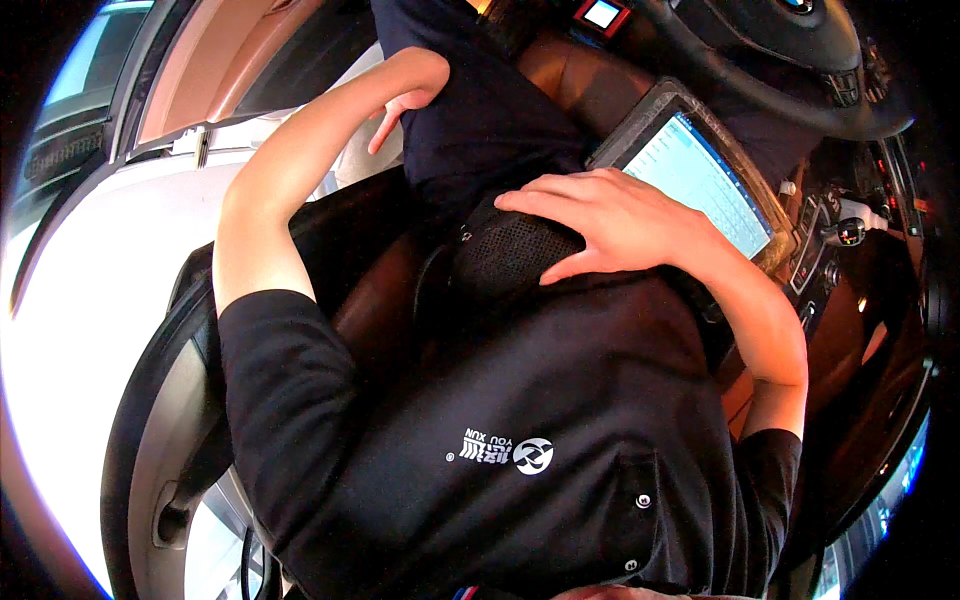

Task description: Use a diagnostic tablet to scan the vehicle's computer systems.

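My left hand [410, 95] is bent down at the wrist beside my dark-trousered left leg [460, 130], partly hidden, with a finger stretched out and nothing visible in it. My right hand [590, 225] lies with fingers spread over a black mesh item [495, 268] in my lap, too dark to identify surely. Just beyond that hand, a tablet [700, 160] in a worn dark case leans at a slant, its lit screen partly behind my fingers.
I sit in a car seat. A steering wheel [840, 105] is at upper right, with a small red-framed screen device [602, 15] left of it. A gear lever [845, 230] and console controls are at right. The door [200, 60] stands open at left.
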`<state>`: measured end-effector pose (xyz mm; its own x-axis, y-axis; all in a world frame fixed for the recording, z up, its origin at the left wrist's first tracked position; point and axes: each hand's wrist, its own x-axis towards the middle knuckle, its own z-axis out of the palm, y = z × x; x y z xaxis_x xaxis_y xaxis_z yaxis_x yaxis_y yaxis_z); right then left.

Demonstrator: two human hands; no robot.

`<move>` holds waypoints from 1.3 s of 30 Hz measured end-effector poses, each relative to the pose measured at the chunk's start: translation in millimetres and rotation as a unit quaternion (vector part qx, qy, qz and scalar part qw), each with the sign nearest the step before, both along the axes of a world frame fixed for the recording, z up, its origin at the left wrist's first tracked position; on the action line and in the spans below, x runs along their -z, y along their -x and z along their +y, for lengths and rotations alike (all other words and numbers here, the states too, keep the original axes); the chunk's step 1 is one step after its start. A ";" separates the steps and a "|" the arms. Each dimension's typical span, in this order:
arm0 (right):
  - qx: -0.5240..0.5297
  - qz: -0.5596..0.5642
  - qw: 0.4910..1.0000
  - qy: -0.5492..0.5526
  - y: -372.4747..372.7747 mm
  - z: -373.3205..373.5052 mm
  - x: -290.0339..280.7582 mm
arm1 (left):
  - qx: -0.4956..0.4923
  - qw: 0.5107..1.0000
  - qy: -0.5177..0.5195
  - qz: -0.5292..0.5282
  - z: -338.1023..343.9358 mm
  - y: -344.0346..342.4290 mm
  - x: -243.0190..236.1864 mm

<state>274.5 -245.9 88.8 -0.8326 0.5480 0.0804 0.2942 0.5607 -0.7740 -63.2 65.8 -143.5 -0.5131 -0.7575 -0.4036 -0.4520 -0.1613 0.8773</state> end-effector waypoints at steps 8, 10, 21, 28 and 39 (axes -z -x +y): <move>-0.024 -0.061 0.989 -0.134 11.1 -20.4 -10.4 | 0.011 0.999 -0.018 0.027 15.7 3.0 8.8; -0.010 -0.066 0.968 -0.240 26.9 -28.2 -14.6 | 0.012 0.999 -0.022 0.035 17.7 6.1 12.4; 0.041 -0.100 0.960 -0.260 44.8 -53.9 -28.2 | 0.024 0.996 -0.043 0.068 25.7 13.6 27.4; 0.024 -0.040 0.995 -0.091 -8.4 -50.9 -27.7 | 0.021 0.995 -0.050 0.086 33.9 18.8 44.4; -0.009 -0.063 0.964 0.257 -6.8 42.5 25.8 | 0.032 0.988 -0.067 0.134 43.0 57.2 66.5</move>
<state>281.3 -203.5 62.9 -0.8281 0.4740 -0.2992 0.3970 0.1193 -0.9100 -120.4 108.7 -210.0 -0.6598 -0.6692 -0.3419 -0.2199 -0.2632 0.9393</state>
